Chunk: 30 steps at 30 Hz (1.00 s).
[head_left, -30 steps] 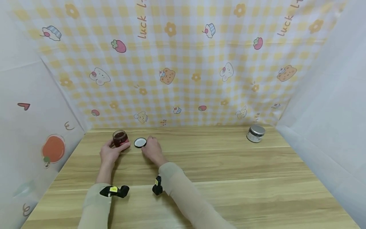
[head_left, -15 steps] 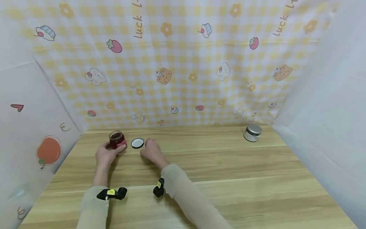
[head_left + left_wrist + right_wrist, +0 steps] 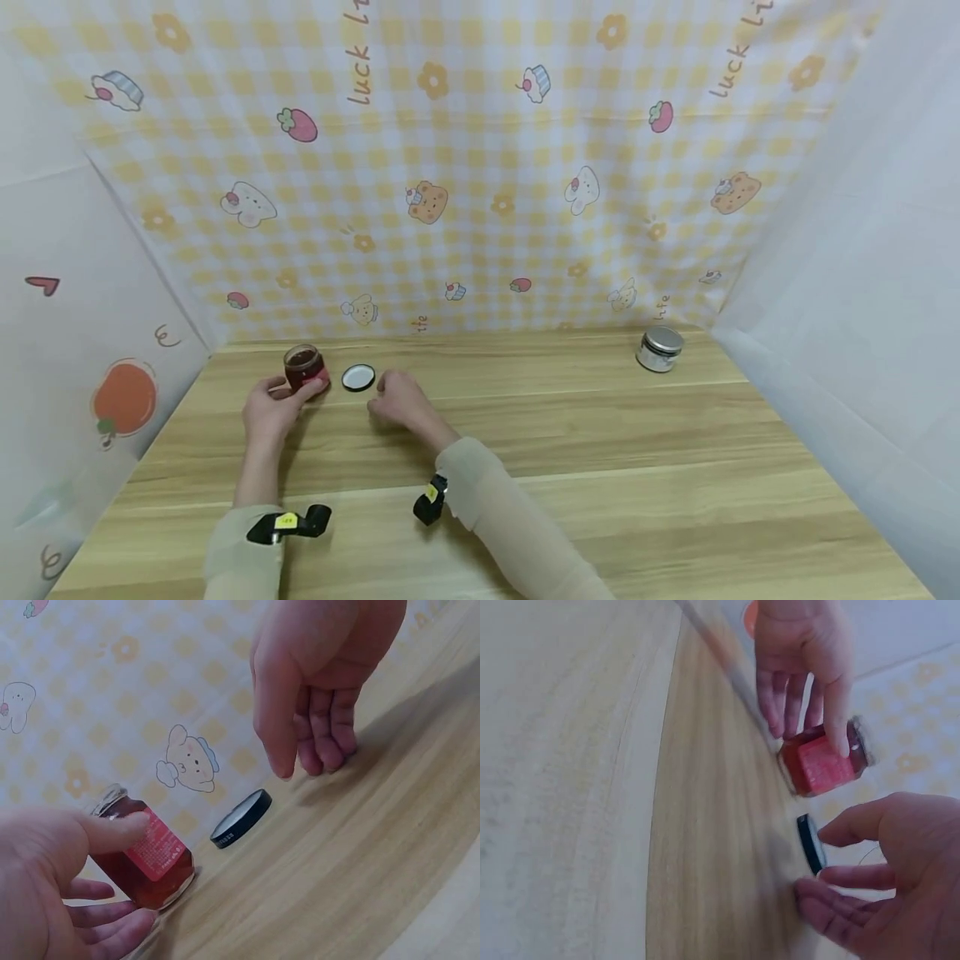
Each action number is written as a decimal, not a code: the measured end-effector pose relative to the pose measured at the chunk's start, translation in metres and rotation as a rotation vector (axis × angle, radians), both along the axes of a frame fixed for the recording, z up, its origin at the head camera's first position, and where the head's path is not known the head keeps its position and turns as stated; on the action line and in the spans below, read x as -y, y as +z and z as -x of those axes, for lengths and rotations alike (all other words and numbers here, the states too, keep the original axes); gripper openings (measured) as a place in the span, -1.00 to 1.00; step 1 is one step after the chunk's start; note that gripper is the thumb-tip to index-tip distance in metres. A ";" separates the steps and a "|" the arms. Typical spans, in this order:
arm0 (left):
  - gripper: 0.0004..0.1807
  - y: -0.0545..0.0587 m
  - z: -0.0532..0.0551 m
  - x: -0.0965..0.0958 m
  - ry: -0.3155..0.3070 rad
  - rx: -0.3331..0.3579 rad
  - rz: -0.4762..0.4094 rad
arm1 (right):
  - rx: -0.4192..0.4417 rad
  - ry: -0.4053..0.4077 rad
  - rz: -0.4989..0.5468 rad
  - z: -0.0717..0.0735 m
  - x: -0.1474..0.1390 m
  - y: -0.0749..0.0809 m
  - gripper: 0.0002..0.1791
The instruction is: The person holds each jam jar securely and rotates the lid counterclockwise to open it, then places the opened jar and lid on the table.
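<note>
An uncovered glass jar (image 3: pixel 306 371) with dark red-brown contents and a red label stands upright at the table's back left. My left hand (image 3: pixel 266 412) is around its near left side, thumb over the label and fingers loosely extended along the other side, not wrapped round the glass. Just right of the jar, a black-rimmed lid (image 3: pixel 358 377) lies with its white inside up. Beside that lid is my right hand (image 3: pixel 403 402), fingers loosely bent and holding nothing. The right wrist view shows the lid (image 3: pixel 811 844) near the thumb and fingers, apparently not gripped.
A second jar (image 3: pixel 660 350), with a silver lid, stands at the back right of the wooden table (image 3: pixel 570 467). A yellow checked cloth (image 3: pixel 480 167) hangs behind the table, and white sheets rise at both sides.
My right hand has drawn slightly away from the lid. The left hand has slid a little back from the jar, its fingers looser. The head view has shifted slightly; jar and lid stay put.
</note>
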<state>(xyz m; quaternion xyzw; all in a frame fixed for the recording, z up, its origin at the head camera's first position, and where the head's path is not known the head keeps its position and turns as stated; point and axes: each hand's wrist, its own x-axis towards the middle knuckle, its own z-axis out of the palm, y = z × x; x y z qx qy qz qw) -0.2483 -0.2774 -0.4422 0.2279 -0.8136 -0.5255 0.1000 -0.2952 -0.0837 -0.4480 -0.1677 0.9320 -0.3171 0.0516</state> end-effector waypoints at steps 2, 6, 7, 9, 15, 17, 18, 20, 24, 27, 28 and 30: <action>-0.05 0.001 -0.001 -0.001 0.016 -0.014 -0.016 | 0.007 0.002 -0.026 -0.003 -0.002 0.003 -0.63; -0.08 0.006 -0.003 -0.003 0.059 -0.058 -0.043 | 0.019 0.002 -0.047 -0.009 -0.009 0.008 -0.59; -0.10 0.007 -0.004 -0.003 0.070 -0.068 -0.043 | 0.020 0.002 -0.044 -0.011 -0.011 0.008 -0.58; -0.11 0.011 -0.005 -0.005 0.085 -0.076 -0.040 | 0.024 0.005 -0.026 -0.013 -0.015 0.010 -0.58; -0.12 0.021 -0.006 -0.009 0.116 -0.098 -0.006 | 0.036 0.016 0.051 -0.019 -0.030 0.018 -0.56; -0.13 0.025 -0.007 -0.011 0.123 -0.115 0.005 | 0.031 0.017 0.073 -0.021 -0.035 0.022 -0.56; -0.14 0.027 -0.008 -0.012 0.125 -0.124 0.013 | 0.026 0.018 0.083 -0.023 -0.037 0.024 -0.56; -0.17 0.032 -0.008 -0.014 0.127 -0.140 0.030 | 0.005 0.016 0.089 -0.024 -0.041 0.027 -0.57; -0.22 0.040 -0.010 -0.019 0.121 -0.175 0.050 | -0.040 0.008 0.079 -0.026 -0.049 0.031 -0.58; -0.26 0.045 -0.010 -0.024 0.104 -0.200 0.044 | -0.072 0.008 0.070 -0.027 -0.055 0.033 -0.58; -0.27 0.047 -0.010 -0.025 0.097 -0.206 0.044 | -0.079 0.009 0.069 -0.027 -0.057 0.034 -0.58; -0.29 0.049 -0.011 -0.029 0.078 -0.218 0.040 | -0.091 0.013 0.072 -0.028 -0.062 0.034 -0.57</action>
